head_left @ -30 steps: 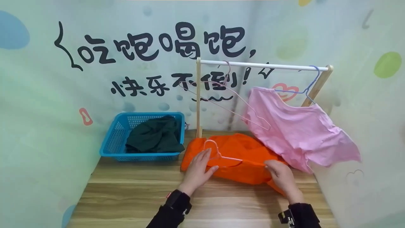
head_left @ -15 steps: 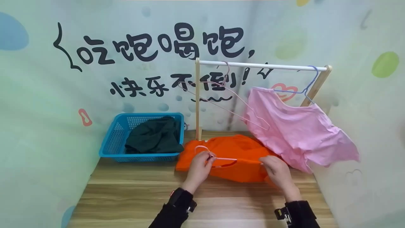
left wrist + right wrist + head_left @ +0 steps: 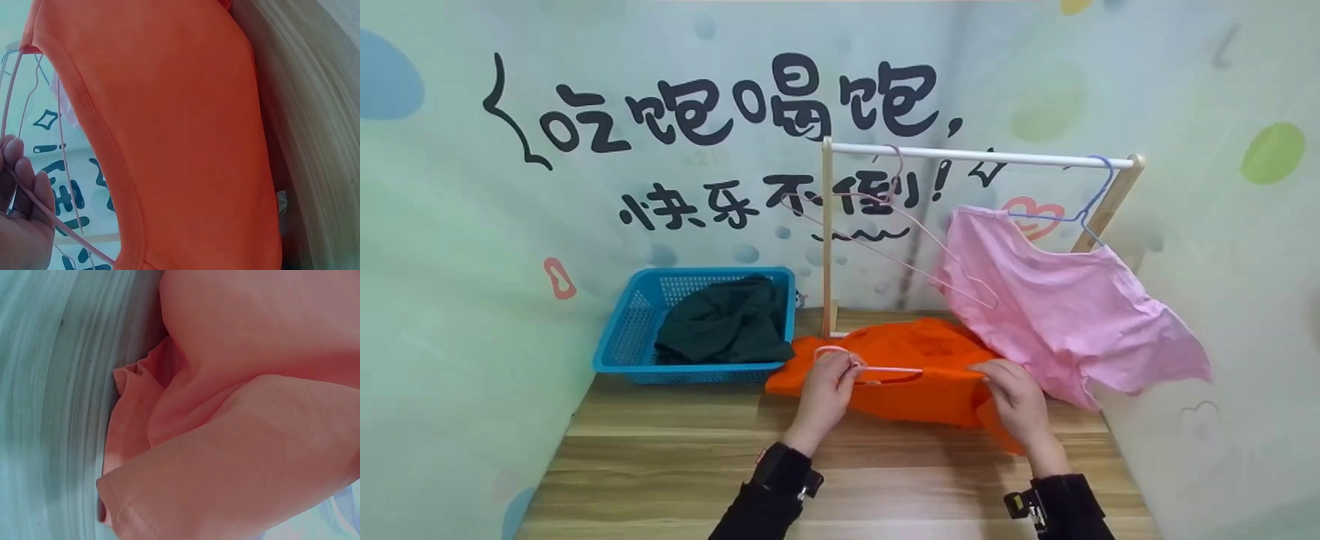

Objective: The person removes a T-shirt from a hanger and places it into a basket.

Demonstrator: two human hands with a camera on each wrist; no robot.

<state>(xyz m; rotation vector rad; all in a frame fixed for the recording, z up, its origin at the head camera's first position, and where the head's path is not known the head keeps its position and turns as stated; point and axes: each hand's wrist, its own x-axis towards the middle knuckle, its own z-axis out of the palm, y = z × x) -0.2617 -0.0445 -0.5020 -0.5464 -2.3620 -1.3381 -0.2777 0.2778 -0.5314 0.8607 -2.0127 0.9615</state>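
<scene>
An orange T-shirt (image 3: 937, 390) is on a pink hanger (image 3: 894, 368), whose bar crosses the neck opening. My left hand (image 3: 826, 394) grips the hanger just below its hook; in the left wrist view the fingers (image 3: 25, 174) curl round the thin pink wire, beside the shirt's neckline (image 3: 93, 121). At the other shoulder my right hand (image 3: 1020, 397) pinches the shirt's upper edge. The right wrist view shows a sleeve (image 3: 225, 467) of the shirt hanging over the table, with the right hand out of sight there.
Behind the shirt stands a rack with a white rail (image 3: 975, 154). A bare pink hanger (image 3: 937, 229) and a pink shirt (image 3: 1057, 307) on a blue hanger (image 3: 1091, 199) hang from it. A blue basket (image 3: 619, 337) at left holds a dark green cloth (image 3: 720, 322).
My left hand, flat against the hanger a second ago, has closed round it. Shirt and hanger have shifted a little left and tilted up, and my right hand has moved slightly left with them.
</scene>
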